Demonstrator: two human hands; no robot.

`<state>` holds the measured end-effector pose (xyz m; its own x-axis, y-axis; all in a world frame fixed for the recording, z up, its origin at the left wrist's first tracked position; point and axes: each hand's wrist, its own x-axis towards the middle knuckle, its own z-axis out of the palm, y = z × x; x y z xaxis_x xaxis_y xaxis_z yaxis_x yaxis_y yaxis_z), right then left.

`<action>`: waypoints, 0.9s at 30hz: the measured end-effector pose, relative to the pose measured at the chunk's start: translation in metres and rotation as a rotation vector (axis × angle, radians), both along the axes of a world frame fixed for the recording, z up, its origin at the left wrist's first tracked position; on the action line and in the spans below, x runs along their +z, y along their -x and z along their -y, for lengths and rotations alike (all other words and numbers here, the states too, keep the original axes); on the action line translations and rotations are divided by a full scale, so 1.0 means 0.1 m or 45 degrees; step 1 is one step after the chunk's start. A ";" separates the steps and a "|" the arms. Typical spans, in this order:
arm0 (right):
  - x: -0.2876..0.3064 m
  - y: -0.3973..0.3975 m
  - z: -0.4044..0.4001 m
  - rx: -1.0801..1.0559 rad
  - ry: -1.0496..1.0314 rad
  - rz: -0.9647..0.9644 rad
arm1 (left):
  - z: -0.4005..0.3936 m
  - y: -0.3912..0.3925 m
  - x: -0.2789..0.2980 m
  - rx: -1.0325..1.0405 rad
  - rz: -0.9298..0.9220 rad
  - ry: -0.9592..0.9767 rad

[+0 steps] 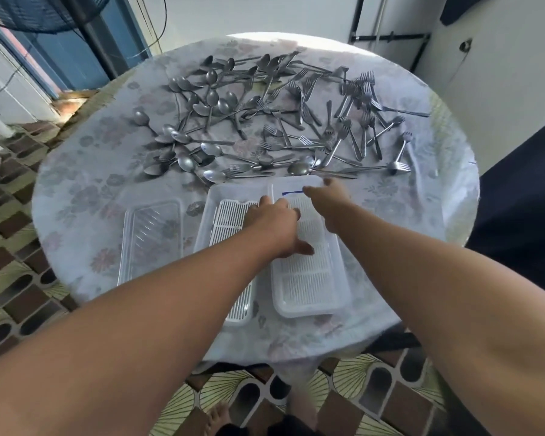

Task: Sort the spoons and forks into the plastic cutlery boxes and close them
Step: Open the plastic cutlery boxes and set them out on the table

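step: positioning right box [309,278] | left hand [274,228] flat on its grate, fingers open | right hand [331,202] gripping far rim | cutlery [265,121] loose behind, unsorted | advice: slide clear of left box [221,209], no lifting

No readable text, brand, number or sign shows anywhere in the head view. The only mark is a short blue stroke [291,193] at the far end of the translucent white plastic cutlery box [309,297], right of centre in the frame; it is too small and blurred to tell whether it is writing or a plain line. The floral-patterned pale tablecloth [85,190] carries flower motifs only, no lettering.
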<state>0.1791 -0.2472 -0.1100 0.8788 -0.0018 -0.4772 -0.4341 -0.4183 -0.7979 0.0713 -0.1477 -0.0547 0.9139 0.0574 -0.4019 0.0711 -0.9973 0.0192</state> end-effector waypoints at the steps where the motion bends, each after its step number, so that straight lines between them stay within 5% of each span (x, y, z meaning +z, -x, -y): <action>1: 0.01 -0.02 -0.02 -0.028 0.020 -0.011 | 0.01 -0.01 0.00 -0.004 -0.020 -0.019; 14: -0.01 -0.09 0.04 -0.013 -0.013 0.007 | 0.14 0.01 0.04 0.113 -0.121 0.018; 27: 0.10 -0.06 0.21 0.169 0.349 0.210 | 0.48 0.10 -0.05 0.439 -0.058 0.278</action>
<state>0.1848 -0.2684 -0.0997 0.9452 0.0095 -0.3263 -0.2359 -0.6711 -0.7029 0.0611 -0.1961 -0.0600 0.8371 0.2660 -0.4781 0.4059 -0.8878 0.2167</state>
